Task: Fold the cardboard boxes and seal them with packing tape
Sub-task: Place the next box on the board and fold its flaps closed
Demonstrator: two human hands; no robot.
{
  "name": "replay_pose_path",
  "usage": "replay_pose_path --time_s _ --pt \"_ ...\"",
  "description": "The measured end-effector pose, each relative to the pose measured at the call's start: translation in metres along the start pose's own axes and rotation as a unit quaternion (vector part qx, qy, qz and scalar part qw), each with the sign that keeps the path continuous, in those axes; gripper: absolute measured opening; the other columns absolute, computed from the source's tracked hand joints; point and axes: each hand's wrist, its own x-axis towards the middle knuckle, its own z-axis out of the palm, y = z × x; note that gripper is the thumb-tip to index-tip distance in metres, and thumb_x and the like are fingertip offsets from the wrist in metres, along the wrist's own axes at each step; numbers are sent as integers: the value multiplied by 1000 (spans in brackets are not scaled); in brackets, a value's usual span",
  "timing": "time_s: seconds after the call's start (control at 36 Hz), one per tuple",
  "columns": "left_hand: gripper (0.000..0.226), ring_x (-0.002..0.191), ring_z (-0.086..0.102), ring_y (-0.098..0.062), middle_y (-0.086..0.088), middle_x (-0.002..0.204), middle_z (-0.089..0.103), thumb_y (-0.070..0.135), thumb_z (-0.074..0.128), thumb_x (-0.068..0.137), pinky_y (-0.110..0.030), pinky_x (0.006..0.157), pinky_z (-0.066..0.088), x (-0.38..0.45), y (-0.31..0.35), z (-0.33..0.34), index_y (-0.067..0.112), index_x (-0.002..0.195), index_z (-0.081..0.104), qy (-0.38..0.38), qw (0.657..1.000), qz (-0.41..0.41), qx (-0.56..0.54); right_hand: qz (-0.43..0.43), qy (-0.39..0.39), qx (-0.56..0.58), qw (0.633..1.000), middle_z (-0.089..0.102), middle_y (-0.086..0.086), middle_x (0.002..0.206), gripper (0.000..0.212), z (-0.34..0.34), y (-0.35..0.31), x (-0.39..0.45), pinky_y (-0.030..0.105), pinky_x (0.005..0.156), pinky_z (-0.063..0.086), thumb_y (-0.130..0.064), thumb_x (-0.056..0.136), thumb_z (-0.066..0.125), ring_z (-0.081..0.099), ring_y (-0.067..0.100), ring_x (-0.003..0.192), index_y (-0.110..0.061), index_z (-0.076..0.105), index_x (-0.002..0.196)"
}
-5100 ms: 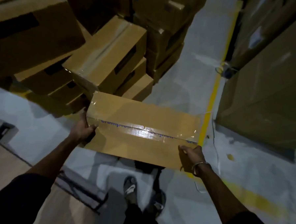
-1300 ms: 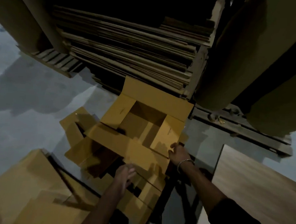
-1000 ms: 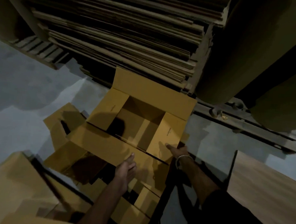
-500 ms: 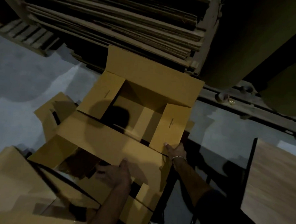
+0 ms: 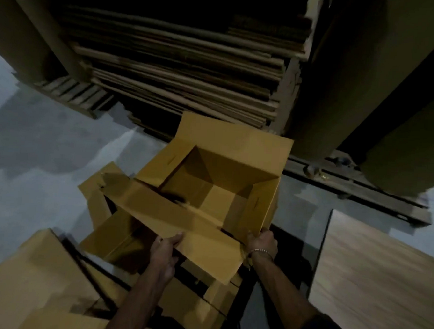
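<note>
I see the left hand gripping the near flap and the right hand gripping the right corner of the open box, held above flattened cardboard on the floor.

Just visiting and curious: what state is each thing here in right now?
open box: erected, top flaps spread, unsealed
near flap: folded outward toward the person
left hand: grips the near flap's edge
right hand: grips the box's right corner
flat cardboard stack: unfolded, piled behind
</note>
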Motion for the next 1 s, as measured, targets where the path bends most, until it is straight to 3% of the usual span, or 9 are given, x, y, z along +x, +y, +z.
replay_pose_path --time_s 0.08,0.22,0.36,0.44,0.56,0.64,0.78,0.92,1.0 --pt "34 116 62 -25 -3 127 69 5 74 94 -43 96 48 -58 9 -16 19 122 62 -28 999 21 -4 -14 9 19 1000 76 15 103 32 -37 -2 -44 37 76 57 -35 87 74 72 35 94 -10 74 108" --pt "49 121 63 -29 -4 130 70 6 76 92 -42 91 54 -156 19 -42 17 137 60 -76 991 102 -28 -24 18 94 995 75 11 93 30 -97 13 -121 28 63 48 -35 83 75 66 28 75 -11 77 102" --pt "42 102 71 -24 0 111 76 6 73 95 -36 71 59 -248 29 -69 13 133 59 -145 975 171 -2 -70 48 169 982 70 6 87 18 -158 33 -212 28 67 46 -27 87 75 61 25 71 -16 78 100" --pt "41 89 77 -14 6 101 80 2 72 95 -27 62 61 -295 34 -84 13 133 60 -189 961 201 8 -86 83 198 973 74 8 95 23 -196 51 -261 33 76 54 -35 87 78 68 32 86 -17 78 101" --pt "35 108 72 -20 11 106 80 2 71 95 -32 69 61 -351 28 -84 19 125 63 -261 936 235 22 -114 133 254 951 74 5 89 18 -248 88 -310 44 79 62 -39 85 78 70 34 84 -25 68 83" --pt "39 114 67 -23 9 108 79 4 74 91 -38 82 56 -389 17 -71 20 125 64 -306 920 241 39 -114 162 292 936 76 3 92 18 -289 121 -343 49 78 64 -41 84 77 72 32 83 -26 69 88" --pt "48 121 63 -31 -8 128 71 6 73 92 -61 103 51 -444 -12 -38 17 136 58 -379 889 239 96 -99 239 358 897 73 2 85 14 -354 183 -387 32 71 53 -35 87 79 68 25 79 -25 72 93" --pt "42 119 65 -29 -8 127 72 4 73 93 -46 91 54 -483 -58 -5 17 131 60 -433 863 222 137 -56 313 394 862 68 -12 71 13 -389 254 -407 43 77 62 -36 85 80 69 23 75 -30 71 78" --pt "40 116 65 -27 -7 126 72 3 72 94 -42 85 53 -500 -88 14 18 130 60 -462 848 203 163 -17 361 415 835 70 -7 75 13 -401 292 -420 46 80 62 -38 85 81 69 28 79 -28 74 88"
